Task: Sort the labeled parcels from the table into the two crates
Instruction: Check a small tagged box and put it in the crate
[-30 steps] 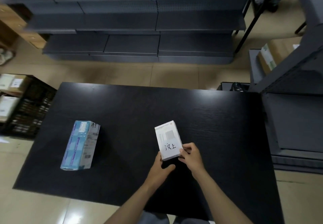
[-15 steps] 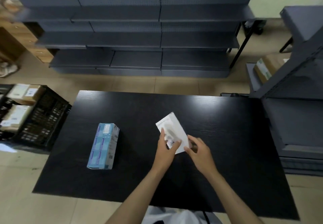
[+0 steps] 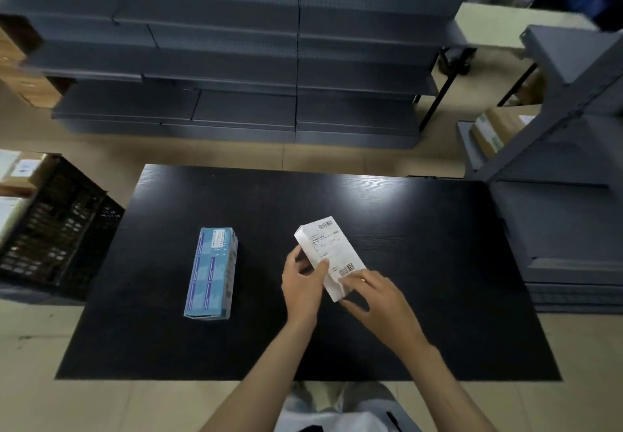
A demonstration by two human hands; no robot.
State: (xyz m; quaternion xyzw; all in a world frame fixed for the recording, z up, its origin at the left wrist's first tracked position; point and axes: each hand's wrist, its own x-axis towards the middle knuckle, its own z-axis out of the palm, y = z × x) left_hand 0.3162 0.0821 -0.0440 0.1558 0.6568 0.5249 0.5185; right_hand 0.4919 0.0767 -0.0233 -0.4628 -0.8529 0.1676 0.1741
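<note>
Flipped over now, the white parcel (image 3: 328,256) shows its barcodes, tilted over the bench (image 3: 438,263). Both the left hand (image 3: 301,288) and right hand (image 3: 374,296) pinch it with curled fingers. A loose pinch could drop it.

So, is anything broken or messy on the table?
Nothing stands out. The white parcel is tilted only because the left hand and right hand hold it over the table, barcode label up. The blue box lies flat and looks undamaged.

There were two parcels: one white box (image 3: 332,256), one blue box (image 3: 211,273). One black crate (image 3: 57,236) and one table (image 3: 438,263) showed.
</note>
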